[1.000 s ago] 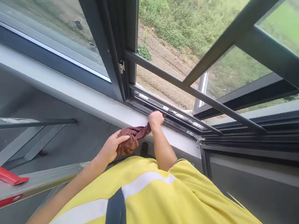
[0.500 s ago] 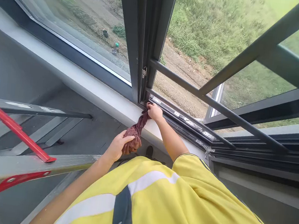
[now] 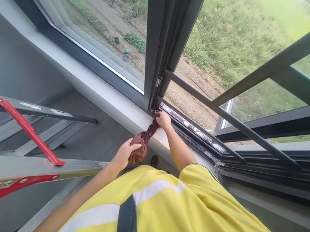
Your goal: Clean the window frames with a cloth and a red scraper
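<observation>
A reddish-brown cloth (image 3: pixel 148 133) stretches, twisted, between my two hands over the white sill (image 3: pixel 132 119). Its bunched lower end is gripped by my left hand (image 3: pixel 125 153), in front of my body. My right hand (image 3: pixel 162 119) pinches the narrow upper end at the inner corner of the dark window frame (image 3: pixel 157 57). That corner lies where the upright post meets the bottom track (image 3: pixel 190 125). The fingertips of my right hand are partly hidden by the cloth and the hand itself.
On the left stands a metal stepladder (image 3: pixel 77 167) with a red brace (image 3: pixel 28 130). Dark guard bars (image 3: pixel 194 87) cross the window opening on the right. A small metal latch plate (image 3: pixel 158 81) sits on the post. Grass and bare soil lie outside, below.
The view has shifted slightly, so the window and ladder appear farther right and a little lower. Both hands keep hold of the cloth, with the right one still at the frame corner.
</observation>
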`<control>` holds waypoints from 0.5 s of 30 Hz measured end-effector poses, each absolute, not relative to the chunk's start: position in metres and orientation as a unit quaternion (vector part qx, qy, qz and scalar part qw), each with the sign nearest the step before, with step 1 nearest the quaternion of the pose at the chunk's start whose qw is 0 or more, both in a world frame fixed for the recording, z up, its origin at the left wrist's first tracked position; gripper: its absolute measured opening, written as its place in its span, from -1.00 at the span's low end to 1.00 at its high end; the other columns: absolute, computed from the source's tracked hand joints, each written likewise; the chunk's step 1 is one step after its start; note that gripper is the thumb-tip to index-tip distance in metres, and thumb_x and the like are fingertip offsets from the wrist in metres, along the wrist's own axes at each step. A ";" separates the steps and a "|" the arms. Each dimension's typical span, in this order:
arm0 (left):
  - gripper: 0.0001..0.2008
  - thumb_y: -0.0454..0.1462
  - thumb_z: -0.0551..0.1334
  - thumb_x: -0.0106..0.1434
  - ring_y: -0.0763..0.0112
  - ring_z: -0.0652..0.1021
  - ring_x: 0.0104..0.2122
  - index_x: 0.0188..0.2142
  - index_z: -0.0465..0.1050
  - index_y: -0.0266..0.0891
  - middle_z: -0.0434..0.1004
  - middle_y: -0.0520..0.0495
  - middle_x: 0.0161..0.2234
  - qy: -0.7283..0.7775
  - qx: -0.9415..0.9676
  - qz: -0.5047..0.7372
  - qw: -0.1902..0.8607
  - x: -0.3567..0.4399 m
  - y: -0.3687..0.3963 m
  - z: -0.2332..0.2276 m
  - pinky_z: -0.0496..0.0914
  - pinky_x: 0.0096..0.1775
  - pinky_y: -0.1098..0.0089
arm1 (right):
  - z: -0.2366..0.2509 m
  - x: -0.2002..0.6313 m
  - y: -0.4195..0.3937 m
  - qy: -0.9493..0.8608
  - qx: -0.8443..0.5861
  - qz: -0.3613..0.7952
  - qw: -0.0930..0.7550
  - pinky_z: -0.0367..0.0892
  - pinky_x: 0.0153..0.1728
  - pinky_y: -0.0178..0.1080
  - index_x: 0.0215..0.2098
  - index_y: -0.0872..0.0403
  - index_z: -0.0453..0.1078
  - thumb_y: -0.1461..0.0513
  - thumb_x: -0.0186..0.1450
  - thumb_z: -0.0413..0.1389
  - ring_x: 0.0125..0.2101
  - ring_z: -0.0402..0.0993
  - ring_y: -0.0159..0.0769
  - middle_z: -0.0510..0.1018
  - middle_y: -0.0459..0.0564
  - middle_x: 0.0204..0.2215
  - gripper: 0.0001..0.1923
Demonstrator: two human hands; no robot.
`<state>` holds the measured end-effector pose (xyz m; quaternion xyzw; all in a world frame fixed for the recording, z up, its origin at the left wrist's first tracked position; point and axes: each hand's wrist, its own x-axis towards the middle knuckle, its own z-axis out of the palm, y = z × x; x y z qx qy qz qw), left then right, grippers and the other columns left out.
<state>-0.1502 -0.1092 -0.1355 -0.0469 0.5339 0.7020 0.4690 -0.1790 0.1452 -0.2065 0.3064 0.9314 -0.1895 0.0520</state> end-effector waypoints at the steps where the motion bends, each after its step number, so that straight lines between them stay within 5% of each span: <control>1: -0.58 -0.25 0.37 -0.03 0.30 0.55 -0.31 -0.15 0.44 -0.30 0.57 -0.09 -0.30 0.532 -0.045 0.703 0.469 -0.151 -0.108 -0.135 0.42 -0.24 0.34 | -0.206 -0.176 0.145 0.923 0.327 -0.197 0.045 0.31 -0.08 -0.18 -0.05 0.04 0.34 0.14 0.26 0.00 -0.05 0.40 -0.14 0.46 0.07 -0.09 -0.68; 7: -0.57 -0.24 0.37 -0.03 0.26 0.55 -0.22 -0.13 0.44 -0.29 0.58 -0.12 -0.22 0.546 -0.036 0.696 0.465 -0.154 -0.110 -0.133 0.40 -0.15 0.33 | -0.221 -0.206 0.111 0.870 0.426 -0.245 0.025 0.33 -0.11 -0.13 0.16 0.12 0.14 0.06 0.35 -0.15 -0.06 0.43 -0.11 0.47 0.15 -0.05 -0.51; 15: -0.55 -0.23 0.37 -0.03 0.25 0.57 -0.24 -0.11 0.45 -0.28 0.59 -0.14 -0.22 0.535 -0.035 0.701 0.471 -0.154 -0.118 -0.135 0.43 -0.19 0.32 | -0.206 -0.190 0.131 0.916 0.361 -0.163 0.059 0.32 -0.11 -0.20 0.08 -0.02 0.27 0.18 0.30 -0.05 -0.07 0.42 -0.17 0.45 0.05 -0.07 -0.62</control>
